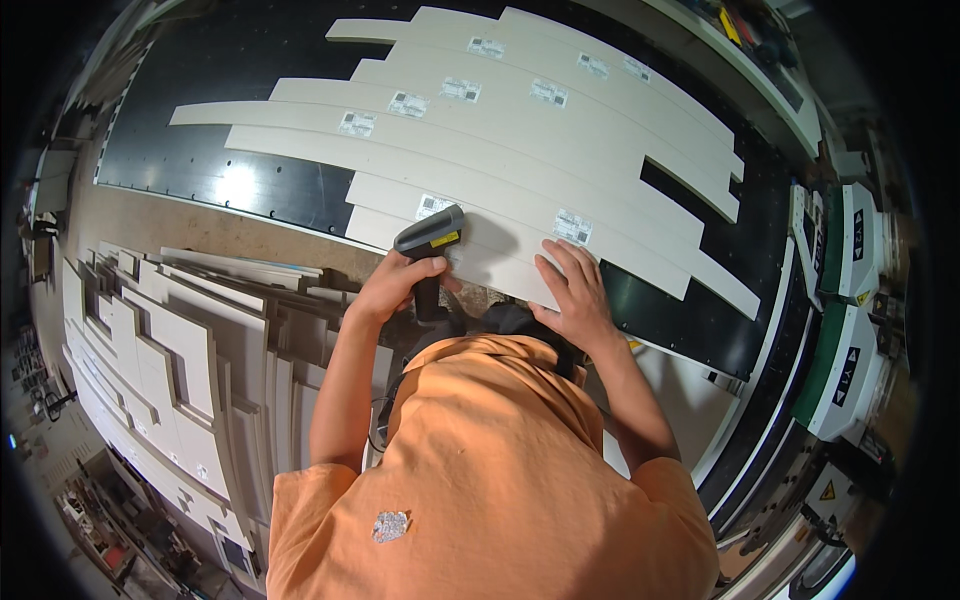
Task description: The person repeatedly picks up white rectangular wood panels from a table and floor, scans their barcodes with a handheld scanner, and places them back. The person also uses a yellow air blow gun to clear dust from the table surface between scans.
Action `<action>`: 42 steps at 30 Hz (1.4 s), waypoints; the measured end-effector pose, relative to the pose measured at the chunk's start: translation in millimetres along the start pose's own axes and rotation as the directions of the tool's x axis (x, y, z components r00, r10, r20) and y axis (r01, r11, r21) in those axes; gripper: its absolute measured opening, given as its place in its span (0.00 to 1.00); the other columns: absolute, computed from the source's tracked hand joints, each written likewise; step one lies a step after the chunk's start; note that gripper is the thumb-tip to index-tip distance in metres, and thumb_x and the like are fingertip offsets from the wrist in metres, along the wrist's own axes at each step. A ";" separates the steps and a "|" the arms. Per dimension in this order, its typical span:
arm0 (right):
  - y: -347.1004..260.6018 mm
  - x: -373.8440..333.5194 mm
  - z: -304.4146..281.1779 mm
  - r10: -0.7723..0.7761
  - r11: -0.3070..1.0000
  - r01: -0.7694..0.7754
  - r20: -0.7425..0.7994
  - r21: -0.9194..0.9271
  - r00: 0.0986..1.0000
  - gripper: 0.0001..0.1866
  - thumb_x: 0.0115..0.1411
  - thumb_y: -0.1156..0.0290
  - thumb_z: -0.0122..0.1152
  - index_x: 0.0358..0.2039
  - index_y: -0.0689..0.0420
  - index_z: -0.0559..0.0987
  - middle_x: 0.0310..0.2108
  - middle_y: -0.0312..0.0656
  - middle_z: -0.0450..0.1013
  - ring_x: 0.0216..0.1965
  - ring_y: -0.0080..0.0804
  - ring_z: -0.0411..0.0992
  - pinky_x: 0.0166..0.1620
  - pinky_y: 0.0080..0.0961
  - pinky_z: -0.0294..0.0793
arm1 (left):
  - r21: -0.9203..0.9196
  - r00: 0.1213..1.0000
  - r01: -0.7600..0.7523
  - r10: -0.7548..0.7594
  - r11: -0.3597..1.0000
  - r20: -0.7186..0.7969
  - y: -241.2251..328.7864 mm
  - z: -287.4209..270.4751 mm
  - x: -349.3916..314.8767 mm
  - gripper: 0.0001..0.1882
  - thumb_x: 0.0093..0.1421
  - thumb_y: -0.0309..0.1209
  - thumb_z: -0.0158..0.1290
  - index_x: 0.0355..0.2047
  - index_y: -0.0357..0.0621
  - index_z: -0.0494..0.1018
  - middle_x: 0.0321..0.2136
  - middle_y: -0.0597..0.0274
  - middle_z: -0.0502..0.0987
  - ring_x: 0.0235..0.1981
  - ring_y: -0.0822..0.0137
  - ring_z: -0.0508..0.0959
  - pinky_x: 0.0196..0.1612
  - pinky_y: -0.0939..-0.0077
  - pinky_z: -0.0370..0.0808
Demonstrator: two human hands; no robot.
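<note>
My left hand (pixel 400 285) is wrapped round the grip of a dark grey barcode scanner (pixel 430 232), held over the near edge of the boards. A white label (pixel 434 205) lies partly behind the scanner's head. My right hand (pixel 575 290) rests with fingers spread on the nearest pale board (pixel 500 262), just below another printed label (pixel 572 226). Long pale boards (pixel 450 140) lie side by side with staggered ends on a black machine table (pixel 300 190). Several carry white labels with square codes.
Stacks of pale cut panels (pixel 180 350) stand on edge at the left. White and green machine units (pixel 845 370) line the right side, beside a rail. A beam with tools (pixel 745 30) runs along the far right. A pale panel (pixel 680 400) shows below the table's near right edge.
</note>
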State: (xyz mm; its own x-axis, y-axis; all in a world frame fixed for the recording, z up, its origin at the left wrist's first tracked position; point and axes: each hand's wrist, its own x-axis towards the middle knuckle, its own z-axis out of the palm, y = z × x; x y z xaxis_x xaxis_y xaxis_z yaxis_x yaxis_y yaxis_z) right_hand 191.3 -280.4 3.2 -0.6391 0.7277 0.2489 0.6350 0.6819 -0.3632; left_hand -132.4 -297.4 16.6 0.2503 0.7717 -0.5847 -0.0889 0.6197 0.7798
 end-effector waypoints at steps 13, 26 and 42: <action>5.4 0.4 5.7 -0.011 1.000 0.012 -0.066 0.025 0.998 0.41 0.42 0.65 0.79 0.58 0.58 0.72 0.62 0.49 0.67 0.64 0.51 0.65 0.66 0.50 0.64 | 0.489 0.901 0.048 0.173 0.871 -0.398 45.8 6.5 -103.6 0.12 0.52 0.30 0.61 0.30 0.32 0.75 0.17 0.65 0.75 0.17 0.74 0.75 0.23 0.73 0.72; 5.3 0.2 3.5 -0.001 0.999 0.003 -0.063 0.040 0.998 0.42 0.40 0.67 0.80 0.58 0.57 0.72 0.62 0.48 0.66 0.64 0.50 0.65 0.66 0.49 0.64 | 0.453 0.914 0.051 0.141 0.890 -0.380 64.3 24.5 -104.8 0.11 0.53 0.30 0.60 0.26 0.32 0.74 0.16 0.64 0.74 0.14 0.74 0.74 0.18 0.73 0.71; 5.9 1.1 3.1 0.000 0.999 0.002 -0.065 0.039 0.998 0.42 0.41 0.67 0.79 0.59 0.57 0.71 0.62 0.49 0.66 0.64 0.50 0.65 0.66 0.49 0.63 | 0.509 0.942 0.020 0.155 0.860 -0.299 53.6 38.0 -119.9 0.14 0.51 0.31 0.62 0.31 0.30 0.76 0.16 0.59 0.73 0.15 0.73 0.72 0.22 0.73 0.71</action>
State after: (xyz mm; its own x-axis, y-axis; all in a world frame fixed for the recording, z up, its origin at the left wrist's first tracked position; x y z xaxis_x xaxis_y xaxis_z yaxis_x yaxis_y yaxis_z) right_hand 193.0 -275.9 -1.4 -0.6093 0.7312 0.3068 0.6163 0.6801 -0.3970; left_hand -130.5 -362.2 137.0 -0.0664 0.8655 -0.4965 0.4194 0.4757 0.7732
